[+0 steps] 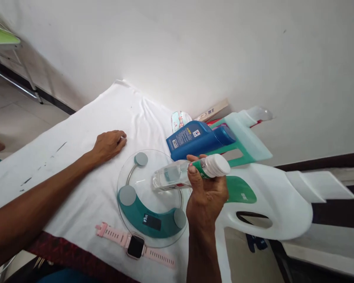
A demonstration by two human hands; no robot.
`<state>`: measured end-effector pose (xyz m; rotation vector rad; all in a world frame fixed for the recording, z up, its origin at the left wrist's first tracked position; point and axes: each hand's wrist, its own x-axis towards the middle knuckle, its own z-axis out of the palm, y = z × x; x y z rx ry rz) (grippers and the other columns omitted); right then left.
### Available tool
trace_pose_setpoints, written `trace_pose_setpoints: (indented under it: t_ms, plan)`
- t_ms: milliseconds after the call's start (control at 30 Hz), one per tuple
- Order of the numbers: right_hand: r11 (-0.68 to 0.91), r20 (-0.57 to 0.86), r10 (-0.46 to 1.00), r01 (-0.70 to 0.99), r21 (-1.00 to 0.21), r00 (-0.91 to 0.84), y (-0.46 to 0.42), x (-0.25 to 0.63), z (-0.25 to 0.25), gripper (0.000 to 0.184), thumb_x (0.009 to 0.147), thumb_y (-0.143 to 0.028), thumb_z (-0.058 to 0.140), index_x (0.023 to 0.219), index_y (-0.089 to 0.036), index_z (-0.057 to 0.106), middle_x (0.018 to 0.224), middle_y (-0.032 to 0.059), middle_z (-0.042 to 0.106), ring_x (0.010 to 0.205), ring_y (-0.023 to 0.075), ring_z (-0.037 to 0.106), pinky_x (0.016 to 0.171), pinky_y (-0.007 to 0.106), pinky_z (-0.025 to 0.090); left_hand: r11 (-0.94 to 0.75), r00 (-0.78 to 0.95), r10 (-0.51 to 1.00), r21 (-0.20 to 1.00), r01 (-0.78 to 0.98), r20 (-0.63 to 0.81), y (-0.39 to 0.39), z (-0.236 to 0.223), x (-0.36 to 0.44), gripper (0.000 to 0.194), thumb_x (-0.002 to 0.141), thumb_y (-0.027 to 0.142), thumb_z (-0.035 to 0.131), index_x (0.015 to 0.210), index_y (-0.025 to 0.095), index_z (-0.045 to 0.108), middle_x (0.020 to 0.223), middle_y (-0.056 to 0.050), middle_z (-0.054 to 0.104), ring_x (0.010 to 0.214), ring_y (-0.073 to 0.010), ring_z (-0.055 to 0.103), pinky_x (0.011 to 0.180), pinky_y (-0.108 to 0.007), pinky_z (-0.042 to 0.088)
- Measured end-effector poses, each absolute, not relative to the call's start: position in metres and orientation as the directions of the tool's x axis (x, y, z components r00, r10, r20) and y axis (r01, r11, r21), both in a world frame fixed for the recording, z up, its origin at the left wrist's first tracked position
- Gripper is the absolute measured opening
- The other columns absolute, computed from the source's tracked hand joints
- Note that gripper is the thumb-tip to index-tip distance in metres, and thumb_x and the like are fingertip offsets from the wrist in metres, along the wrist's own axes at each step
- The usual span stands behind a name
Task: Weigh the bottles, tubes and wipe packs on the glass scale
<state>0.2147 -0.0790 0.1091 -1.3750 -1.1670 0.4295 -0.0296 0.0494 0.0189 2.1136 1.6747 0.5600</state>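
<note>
My right hand (206,196) is wrapped round the upper part of a clear plastic bottle (174,175) with a white cap and a green label band. The bottle stands over a round glass scale (152,228), its base at the glass; whether it bears on it I cannot tell. Teal trim, grey discs and a small dark display mark the scale. To the left, my left hand (109,145) rests on the white cloth (85,129), fingers loosely bent, holding nothing. A pink-strapped smartwatch (135,246) lies on the cloth before the scale.
Behind the bottle lies a blue bottle (191,137). A green-and-clear jug (247,141) and a large white jug (280,204) crowd the right side. A small patterned item (177,121) and a beige box (214,110) sit near the wall (194,47).
</note>
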Motion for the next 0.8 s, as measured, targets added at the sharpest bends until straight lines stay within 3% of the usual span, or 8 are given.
trace_pose_setpoints:
  t_ms: [133, 333, 400, 533, 667, 800]
  plan:
    - [0.247, 0.386, 0.84, 0.365, -0.897, 0.381, -0.049, 0.203, 0.118, 0.044, 0.085, -0.046, 0.083, 0.117, -0.022, 0.066, 0.113, 0.0068, 0.075, 0.103, 0.0227, 0.071, 0.098, 0.044, 0.055, -0.209, 0.22, 0.975, 0.529, 0.823, 0.043, 0.049, 0.017, -0.029, 0.033, 0.104, 0.033, 0.045, 0.122, 0.023, 0.071, 0.125, -0.007, 0.078, 0.105, -0.0299, 0.075, 0.081, -0.039, 0.051]
    - [0.358, 0.531, 0.776, 0.455, -0.815, 0.34, 0.068, 0.184, 0.127, 0.041, 0.086, -0.047, 0.075, 0.113, -0.022, 0.057, 0.111, 0.0054, 0.07, 0.103, 0.0209, 0.069, 0.102, 0.045, 0.055, -0.229, 0.245, 0.969, 0.53, 0.817, 0.041, 0.049, 0.014, -0.029, 0.032, 0.106, 0.032, 0.042, 0.12, 0.023, 0.069, 0.126, -0.008, 0.077, 0.102, -0.0287, 0.076, 0.074, -0.037, 0.047]
    - [0.278, 0.524, 0.755, 0.531, -0.801, 0.395, 0.111, 0.185, 0.123, 0.038, 0.082, -0.04, 0.075, 0.108, -0.022, 0.054, 0.111, 0.0065, 0.068, 0.103, 0.0225, 0.068, 0.104, 0.047, 0.053, -0.235, 0.252, 0.967, 0.528, 0.816, 0.041, 0.049, 0.013, -0.029, 0.031, 0.107, 0.032, 0.041, 0.12, 0.023, 0.068, 0.126, -0.009, 0.076, 0.102, -0.0286, 0.076, 0.073, -0.037, 0.047]
    - [0.031, 0.504, 0.675, 0.662, -0.749, 0.539, 0.171, 0.198, 0.112, 0.037, 0.087, -0.032, 0.067, 0.116, -0.021, 0.048, 0.124, 0.013, 0.066, 0.121, 0.0282, 0.064, 0.115, 0.052, 0.045, -0.244, 0.27, 0.963, 0.505, 0.828, 0.023, 0.048, 0.016, -0.028, 0.032, 0.107, 0.03, 0.04, 0.12, 0.022, 0.068, 0.125, -0.01, 0.076, 0.1, -0.0292, 0.076, 0.073, -0.038, 0.048]
    - [-0.088, 0.466, 0.64, 0.661, -0.746, 0.611, 0.197, 0.213, 0.103, 0.037, 0.091, -0.027, 0.06, 0.125, -0.02, 0.045, 0.137, 0.0179, 0.061, 0.138, 0.0318, 0.056, 0.121, 0.053, 0.04, -0.253, 0.278, 0.96, 0.491, 0.834, 0.022, 0.048, 0.018, -0.027, 0.033, 0.107, 0.03, 0.038, 0.119, 0.021, 0.068, 0.123, -0.011, 0.075, 0.098, -0.0302, 0.076, 0.071, -0.039, 0.047]
    - [-0.154, 0.411, 0.642, 0.634, -0.758, 0.647, 0.207, 0.223, 0.095, 0.044, 0.092, -0.023, 0.057, 0.132, -0.012, 0.042, 0.142, 0.0258, 0.057, 0.142, 0.0347, 0.054, 0.123, 0.051, 0.039, -0.249, 0.273, 0.962, 0.481, 0.841, 0.021, 0.049, 0.016, -0.027, 0.032, 0.107, 0.03, 0.038, 0.118, 0.022, 0.067, 0.124, -0.009, 0.075, 0.098, -0.0287, 0.076, 0.069, -0.037, 0.045]
